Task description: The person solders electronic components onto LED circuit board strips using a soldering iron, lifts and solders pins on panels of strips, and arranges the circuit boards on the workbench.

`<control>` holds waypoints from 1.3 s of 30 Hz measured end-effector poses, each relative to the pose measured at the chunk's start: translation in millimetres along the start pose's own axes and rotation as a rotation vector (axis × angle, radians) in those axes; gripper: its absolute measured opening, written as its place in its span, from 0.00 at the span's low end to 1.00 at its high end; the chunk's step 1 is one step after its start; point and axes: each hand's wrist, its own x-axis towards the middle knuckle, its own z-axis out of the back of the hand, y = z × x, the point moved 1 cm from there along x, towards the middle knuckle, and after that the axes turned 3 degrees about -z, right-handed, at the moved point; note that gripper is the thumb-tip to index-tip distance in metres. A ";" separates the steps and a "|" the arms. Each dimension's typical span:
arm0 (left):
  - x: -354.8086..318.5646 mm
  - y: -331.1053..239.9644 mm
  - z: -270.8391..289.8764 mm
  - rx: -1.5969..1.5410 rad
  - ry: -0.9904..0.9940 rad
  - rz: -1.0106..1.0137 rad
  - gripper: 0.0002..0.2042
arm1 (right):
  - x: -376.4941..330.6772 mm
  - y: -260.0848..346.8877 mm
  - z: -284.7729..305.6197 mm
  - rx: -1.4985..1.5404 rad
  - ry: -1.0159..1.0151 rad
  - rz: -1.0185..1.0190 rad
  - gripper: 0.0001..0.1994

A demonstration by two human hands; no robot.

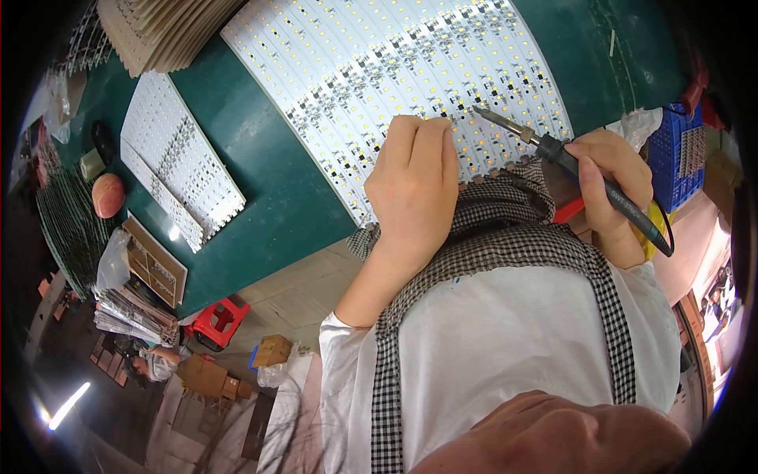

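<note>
A wide white panel of LED circuit strips (339,71) lies on the green table (268,182) in front of me, dotted with small yellow LEDs and black parts. My right hand (612,178) is closed round the dark handle of a soldering iron (557,152). The iron slants to the left, its metal tip over the panel's right half; whether the tip touches cannot be told. Just left of that tip, my left hand (414,178) rests at the panel with its fingers curled together in a pinch. What those fingers hold, if anything, is hidden.
A smaller LED panel (178,154) lies to the left, below a stack of beige boards (158,35). Along the left table edge are a round pinkish object (107,196) and a divided box (156,265). A blue crate (677,158) stands at right. Another person (158,363) is far off at lower left.
</note>
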 end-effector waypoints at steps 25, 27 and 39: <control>-6.2 0.6 18.4 0.083 0.020 0.049 0.06 | -2.2 6.3 2.6 -0.020 -0.011 0.035 0.05; -8.8 3.9 18.5 0.083 0.008 0.052 0.06 | 1.9 14.7 0.2 -0.030 0.087 -0.007 0.05; 0.8 2.7 2.8 -0.031 0.022 -0.004 0.06 | -2.8 -12.8 3.7 0.374 -0.093 -0.329 0.05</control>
